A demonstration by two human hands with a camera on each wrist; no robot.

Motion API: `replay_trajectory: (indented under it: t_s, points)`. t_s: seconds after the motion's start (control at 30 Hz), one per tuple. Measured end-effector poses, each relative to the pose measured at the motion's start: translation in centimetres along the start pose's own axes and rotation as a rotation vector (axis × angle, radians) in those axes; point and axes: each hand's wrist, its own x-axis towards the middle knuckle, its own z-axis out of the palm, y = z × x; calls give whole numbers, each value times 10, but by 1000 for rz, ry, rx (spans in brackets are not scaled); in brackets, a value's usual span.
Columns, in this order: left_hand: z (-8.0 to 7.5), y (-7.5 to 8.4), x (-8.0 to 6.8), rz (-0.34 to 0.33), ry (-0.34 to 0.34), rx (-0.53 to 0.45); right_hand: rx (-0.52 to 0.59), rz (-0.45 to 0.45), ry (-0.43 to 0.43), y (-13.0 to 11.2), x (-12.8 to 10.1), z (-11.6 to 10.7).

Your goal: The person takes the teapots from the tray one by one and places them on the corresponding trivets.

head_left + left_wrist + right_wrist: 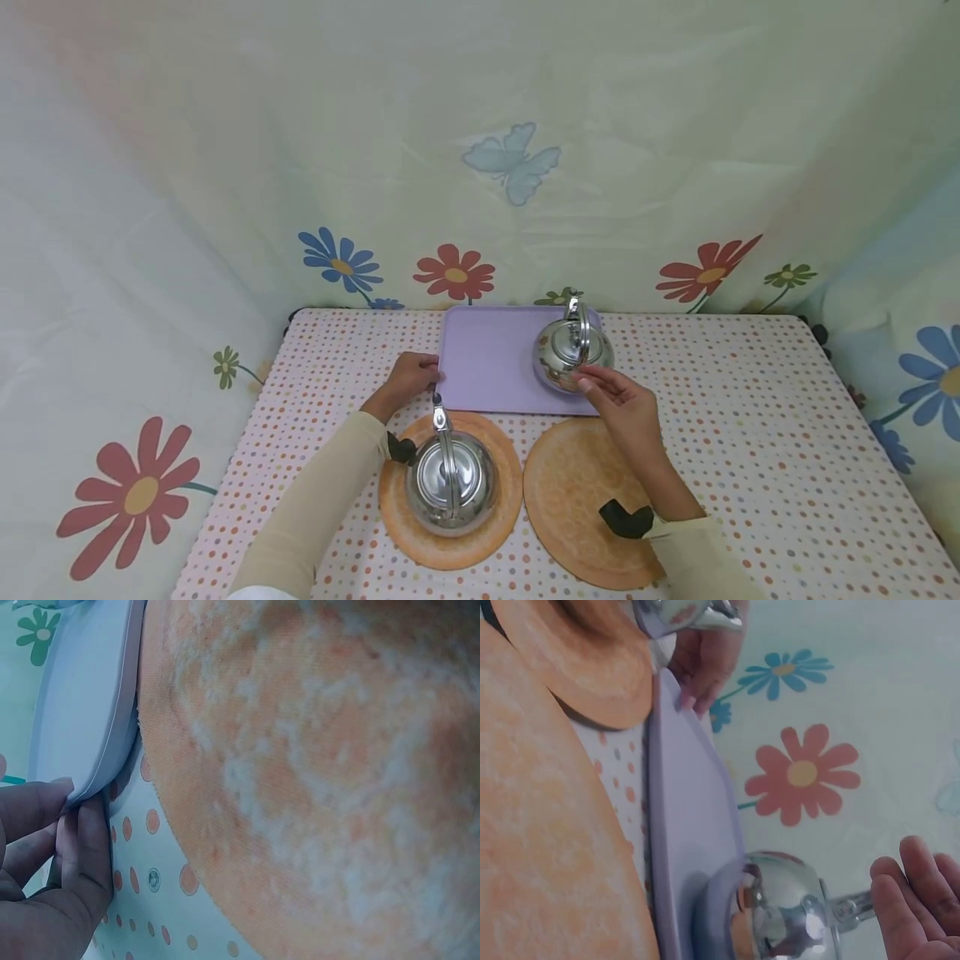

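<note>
A lavender tray (487, 367) lies at the back middle of the dotted table. My left hand (420, 372) holds its left edge, and the left wrist view shows the fingers (79, 825) pinching the rim of the tray (82, 697). A steel kettle (572, 350) stands on the tray's right side. My right hand (600, 385) hovers just in front of it with fingers loosely extended; in the right wrist view the fingertips (915, 892) sit close to the handle of the kettle (780, 911) without gripping it. A second steel kettle (452, 483) stands on the left orange mat (397, 508).
A bare round orange mat (577, 500) lies under my right forearm. The polka-dot tablecloth (750, 417) stretches to the right edge. Flowered fabric walls (480, 167) close in the back and both sides.
</note>
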Motion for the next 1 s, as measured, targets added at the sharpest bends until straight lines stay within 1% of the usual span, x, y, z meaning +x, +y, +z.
replay_trajectory:
  t_s: [0.07, 0.2, 0.4, 0.6, 0.77, 0.87, 1.0]
  points:
    - [0, 1, 0, 3, 1, -10, -22, -7, 21, -4, 3, -4]
    - [0, 0, 1, 10, -4, -21, -28, -4, 45, -6, 5, -8]
    - [1, -3, 3, 22, -7, -27, -18, -19, 61, -3, 6, -9]
    - [0, -3, 3, 13, -1, -17, -24, -20, 97, -3, 8, -10]
    - [0, -2, 2, 12, -3, -28, 26, 4, 133, -4, 11, -11]
    - [0, -2, 2, 4, 0, -36, 43, 5, 137, -4, 14, -12]
    - [0, -1, 1, -9, 2, -32, 24, -5, 129, -2, 17, -14]
